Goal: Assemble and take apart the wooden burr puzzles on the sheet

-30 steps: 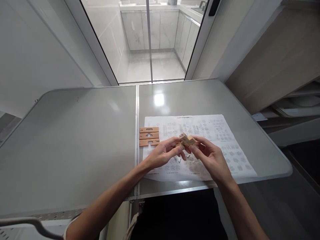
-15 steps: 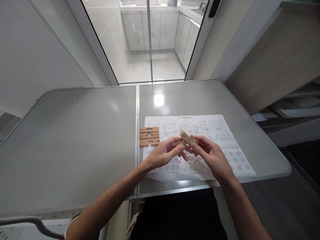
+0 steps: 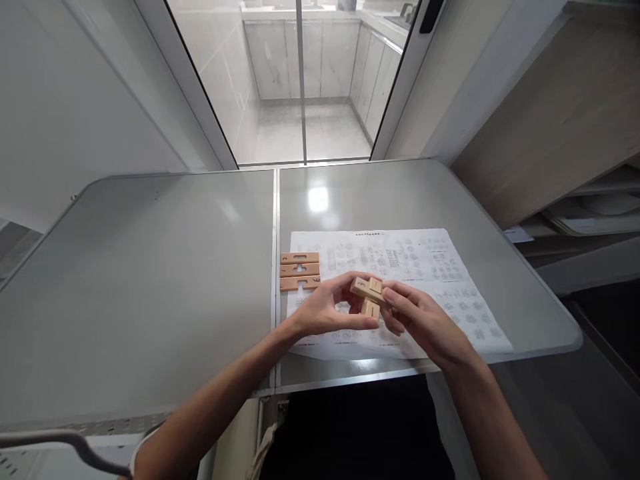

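Note:
Light wooden puzzle pieces [image 3: 369,289], crossed over one another and marked with dark characters, are held between both hands above the printed sheet [image 3: 477,310]. My left hand [image 3: 333,308] grips them from the left, thumb at the lower block and fingers behind. From the right, my right hand [image 3: 423,313] pinches the end of the crossing piece with thumb and fingers. Parts of the pieces are hidden by the fingers. To the left of my left hand lie three reddish-brown notched wooden pieces [image 3: 299,270], side by side, with numbers on them.
The grey folding table [image 3: 150,287] has a metal seam [image 3: 275,267] down its middle. Beyond its far edge stands a glass door [image 3: 300,87]. Shelves [image 3: 595,213] are at the right, and a grey curved bar [image 3: 65,437] is at lower left.
The held puzzle pieces have been turned, so the lower block's marked end now shows below the crossing piece. My left thumb has shifted down and right. The brown pieces stay where they were.

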Available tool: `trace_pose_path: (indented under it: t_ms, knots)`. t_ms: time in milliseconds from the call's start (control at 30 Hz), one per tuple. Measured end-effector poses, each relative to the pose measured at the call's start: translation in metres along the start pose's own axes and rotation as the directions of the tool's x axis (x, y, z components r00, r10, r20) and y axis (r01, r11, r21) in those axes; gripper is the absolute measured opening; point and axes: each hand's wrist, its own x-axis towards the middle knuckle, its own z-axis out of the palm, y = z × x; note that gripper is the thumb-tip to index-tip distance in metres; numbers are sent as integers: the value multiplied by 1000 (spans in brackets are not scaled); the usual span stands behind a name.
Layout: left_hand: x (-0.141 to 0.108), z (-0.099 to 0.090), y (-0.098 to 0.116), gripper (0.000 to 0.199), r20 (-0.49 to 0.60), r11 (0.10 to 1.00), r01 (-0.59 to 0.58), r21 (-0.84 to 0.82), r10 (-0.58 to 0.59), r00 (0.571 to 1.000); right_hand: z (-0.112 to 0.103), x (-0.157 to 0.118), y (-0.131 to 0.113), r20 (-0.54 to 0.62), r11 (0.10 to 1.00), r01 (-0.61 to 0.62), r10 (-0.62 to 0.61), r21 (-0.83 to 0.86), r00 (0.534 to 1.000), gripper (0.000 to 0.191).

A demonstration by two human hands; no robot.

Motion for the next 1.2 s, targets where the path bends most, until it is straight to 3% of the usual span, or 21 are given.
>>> trace_pose_path:
  t_ms: [367,1200]
  knots:
    - [0,2,-2,66,-19,999,-17,-28,16,1000,8,-2,-2,-122,999,7,-2,42,993,46]
    - [-1,-2,-10,63,18,998,-20,-58,21,1000,7,2,-1,-104,992,-41,54,120,993,42]
